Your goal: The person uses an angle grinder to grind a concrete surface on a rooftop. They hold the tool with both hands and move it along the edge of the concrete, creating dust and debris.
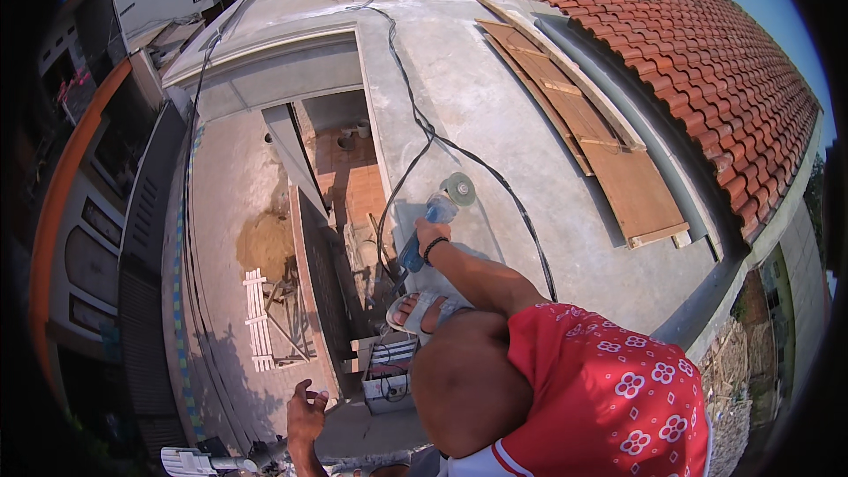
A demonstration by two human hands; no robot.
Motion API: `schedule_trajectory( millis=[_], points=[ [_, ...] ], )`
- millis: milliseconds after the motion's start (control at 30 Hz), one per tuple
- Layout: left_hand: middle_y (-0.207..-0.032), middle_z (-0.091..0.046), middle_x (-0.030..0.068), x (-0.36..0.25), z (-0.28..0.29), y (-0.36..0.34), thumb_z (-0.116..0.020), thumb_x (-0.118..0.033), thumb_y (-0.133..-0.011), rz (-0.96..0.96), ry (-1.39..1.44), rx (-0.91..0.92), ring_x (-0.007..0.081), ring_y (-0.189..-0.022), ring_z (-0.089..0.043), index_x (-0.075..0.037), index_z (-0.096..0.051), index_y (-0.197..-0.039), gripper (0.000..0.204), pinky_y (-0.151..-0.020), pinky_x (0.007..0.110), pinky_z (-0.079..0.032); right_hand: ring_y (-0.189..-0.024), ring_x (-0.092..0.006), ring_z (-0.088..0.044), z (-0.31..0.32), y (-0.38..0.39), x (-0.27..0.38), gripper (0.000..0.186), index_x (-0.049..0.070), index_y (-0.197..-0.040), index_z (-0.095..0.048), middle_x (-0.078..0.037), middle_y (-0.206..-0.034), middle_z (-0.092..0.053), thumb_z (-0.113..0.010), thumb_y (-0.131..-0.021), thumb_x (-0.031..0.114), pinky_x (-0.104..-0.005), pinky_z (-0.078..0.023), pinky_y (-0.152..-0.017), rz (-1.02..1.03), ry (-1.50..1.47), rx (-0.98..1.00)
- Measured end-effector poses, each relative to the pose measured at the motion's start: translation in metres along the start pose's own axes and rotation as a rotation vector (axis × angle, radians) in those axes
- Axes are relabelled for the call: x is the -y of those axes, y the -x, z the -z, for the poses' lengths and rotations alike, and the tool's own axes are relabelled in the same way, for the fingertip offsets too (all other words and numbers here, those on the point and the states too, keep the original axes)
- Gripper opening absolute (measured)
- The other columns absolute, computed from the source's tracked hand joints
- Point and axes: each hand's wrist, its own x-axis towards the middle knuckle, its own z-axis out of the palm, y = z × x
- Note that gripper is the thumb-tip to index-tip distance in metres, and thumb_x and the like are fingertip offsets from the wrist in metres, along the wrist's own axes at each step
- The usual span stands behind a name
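Observation:
My right hand (pixel 431 234) reaches forward and grips the blue body of an angle grinder (pixel 426 228). Its round grey disc (pixel 459 187) rests at the concrete roof slab (pixel 495 124), near the slab's edge. A dark band circles that wrist. My left hand (pixel 306 415) hangs low at the bottom of the view with fingers spread, holding nothing, above the drop beside the slab. My bent knee (pixel 464 384) in red flowered shorts (pixel 609 389) and my sandalled foot (pixel 419 311) sit at the slab edge.
A black cable (pixel 424 128) snakes across the slab to the grinder. Wooden boards (pixel 601 150) lie at the right beside a red tiled roof (pixel 715 53). Left of the edge is a drop to a yard with a sand pile (pixel 263 243) and a white slatted frame (pixel 257 322).

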Motion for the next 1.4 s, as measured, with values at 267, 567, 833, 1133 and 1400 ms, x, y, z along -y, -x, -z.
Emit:
schedule_trajectory(
  millis=[267, 567, 833, 1133, 1400],
  points=[
    [-0.096, -0.069, 0.0221, -0.015, -0.007, 0.001, -0.066, -0.021, -0.088, -0.005, 0.019, 0.059, 0.0354, -0.089, -0.067, 0.004, -0.051, -0.127, 0.049, -0.079, 0.042, -0.05, -0.103, -0.0349, -0.064, 0.001, -0.082, -0.02, 0.055, -0.006, -0.113, -0.06, -0.023, -0.115, -0.064, -0.073, -0.072, 0.029, -0.0405, -0.051, -0.087, 0.062, 0.117, -0.12],
    [-0.102, -0.065, 0.0248, 0.002, -0.001, 0.003, -0.066, -0.023, -0.087, 0.011, -0.057, 0.041, 0.0408, -0.096, -0.063, 0.003, -0.05, -0.127, 0.05, -0.083, 0.045, -0.049, -0.103, -0.0338, -0.064, 0.0, -0.039, -0.015, 0.052, -0.007, -0.112, -0.061, -0.023, -0.117, -0.063, -0.075, -0.072, 0.025, -0.0409, -0.05, -0.088, 0.022, 0.105, -0.051],
    [-0.106, -0.065, 0.0247, -0.004, 0.001, 0.007, -0.066, -0.026, -0.087, 0.064, -0.061, 0.057, 0.0389, -0.096, -0.065, 0.003, -0.05, -0.129, 0.053, -0.084, 0.044, -0.05, -0.107, -0.0349, -0.063, -0.006, -0.065, -0.02, 0.054, -0.008, -0.112, -0.06, -0.024, -0.119, -0.061, -0.074, -0.071, 0.023, -0.0386, -0.05, -0.09, 0.086, 0.16, -0.135],
    [-0.112, -0.063, 0.0279, -0.021, 0.014, 0.015, -0.066, -0.027, -0.087, 0.072, -0.075, 0.056, 0.039, -0.106, -0.062, 0.002, -0.048, -0.132, 0.056, -0.091, 0.044, -0.048, -0.115, -0.0385, -0.057, -0.011, -0.086, -0.021, 0.079, -0.023, -0.123, -0.034, -0.034, -0.122, -0.053, -0.063, -0.074, 0.032, -0.0387, -0.045, -0.099, 0.33, 0.58, 0.017],
    [-0.108, -0.065, 0.0252, -0.018, 0.012, 0.015, -0.067, -0.033, -0.087, 0.077, -0.134, 0.046, 0.0388, -0.105, -0.063, -0.003, -0.05, -0.131, 0.055, -0.089, 0.044, -0.049, -0.112, -0.0392, -0.059, -0.009, -0.087, -0.026, 0.074, -0.019, -0.116, -0.048, -0.034, -0.119, -0.055, -0.057, -0.073, 0.04, -0.0403, -0.046, -0.098, 0.443, 0.691, 0.088]
  ],
)
